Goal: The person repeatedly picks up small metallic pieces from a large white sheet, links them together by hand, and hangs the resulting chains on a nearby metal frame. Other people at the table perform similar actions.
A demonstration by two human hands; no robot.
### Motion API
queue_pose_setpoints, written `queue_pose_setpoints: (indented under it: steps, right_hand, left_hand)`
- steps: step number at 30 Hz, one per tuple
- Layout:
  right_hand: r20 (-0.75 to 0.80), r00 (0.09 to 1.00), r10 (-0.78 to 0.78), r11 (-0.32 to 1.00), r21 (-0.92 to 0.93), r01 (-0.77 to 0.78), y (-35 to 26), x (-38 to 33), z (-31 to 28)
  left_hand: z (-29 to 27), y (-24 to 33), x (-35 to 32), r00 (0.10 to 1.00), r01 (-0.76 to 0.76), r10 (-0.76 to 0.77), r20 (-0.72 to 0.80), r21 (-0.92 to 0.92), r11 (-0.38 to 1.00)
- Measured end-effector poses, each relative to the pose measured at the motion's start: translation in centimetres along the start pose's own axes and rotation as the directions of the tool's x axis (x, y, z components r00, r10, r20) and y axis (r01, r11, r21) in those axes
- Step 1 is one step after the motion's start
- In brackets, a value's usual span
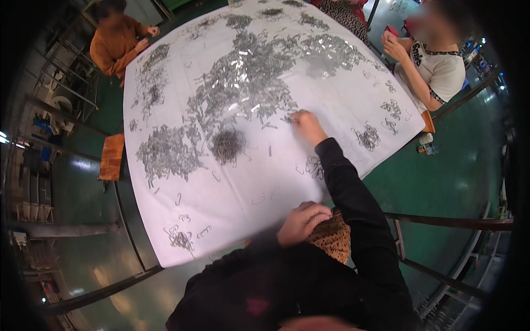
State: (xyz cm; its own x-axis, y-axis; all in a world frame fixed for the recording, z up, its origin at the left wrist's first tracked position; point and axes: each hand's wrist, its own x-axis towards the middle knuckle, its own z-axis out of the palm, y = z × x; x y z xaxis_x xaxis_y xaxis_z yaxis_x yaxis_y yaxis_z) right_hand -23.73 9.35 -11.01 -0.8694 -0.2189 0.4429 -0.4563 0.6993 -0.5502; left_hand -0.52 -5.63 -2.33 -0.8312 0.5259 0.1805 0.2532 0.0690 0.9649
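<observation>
My right hand [309, 127] reaches out over the white-covered table [237, 204], its fingertips pinched at the near right edge of a wide pile of small, flat, shiny metal pieces [243, 83]. What lies between those fingertips is too small to make out. Close to my body, at the table's near edge, my left hand [302, 222] is closed, thumb against fingers; something tiny and dark shows at its fingertips. Between the two hands lies a cluster of thin, dark wire hooks [314, 167], partly behind my right sleeve. A dense, dark heap of wire hooks [227, 144] sits left of my right hand.
Another heap of metal pieces [168, 154] lies at the left. Hook clusters rest at the near left [179, 237] and right [367, 137]. Co-workers sit around: an orange sleeve [107, 55] far left, a white shirt [441, 71] right. A wooden stool [111, 157] stands at the left.
</observation>
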Motion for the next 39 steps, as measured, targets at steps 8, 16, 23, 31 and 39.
queue_pose_setpoints:
  steps: [8, 16, 23, 31, 39]
  right_hand:
    - [0.209, 0.967, -0.146, 0.957, -0.216, 0.191, 0.1, 1.7, 0.5]
    - [-0.003, 0.933, 0.359, 0.869, 0.364, -0.334, -4.9, -4.9, -7.6]
    - [0.042, 0.779, 0.626, 0.557, 0.675, -0.483, -12.7, -13.9, -17.2]
    - [-0.216, 0.768, 0.603, 0.665, 0.667, -0.335, -17.1, -18.3, -18.8]
    - [-0.095, 0.763, 0.64, 0.555, 0.744, -0.373, -15.9, -18.6, -17.8]
  left_hand:
    - [-0.8, 0.8, 0.7, 0.999, 0.047, -0.044, 0.032, -0.082, 0.996]
    - [0.5, 0.7, 0.8, 0.996, 0.087, -0.084, 0.029, -0.09, 0.992]
    - [1.2, 1.3, 2.9, 0.995, 0.099, -0.099, 0.005, -0.091, 0.991]
    - [3.0, 1.6, 3.9, 0.993, -0.116, 0.116, 0.001, 0.023, 0.993]
    - [2.6, 1.1, 2.8, 0.992, -0.128, 0.128, 0.005, -0.022, 0.991]
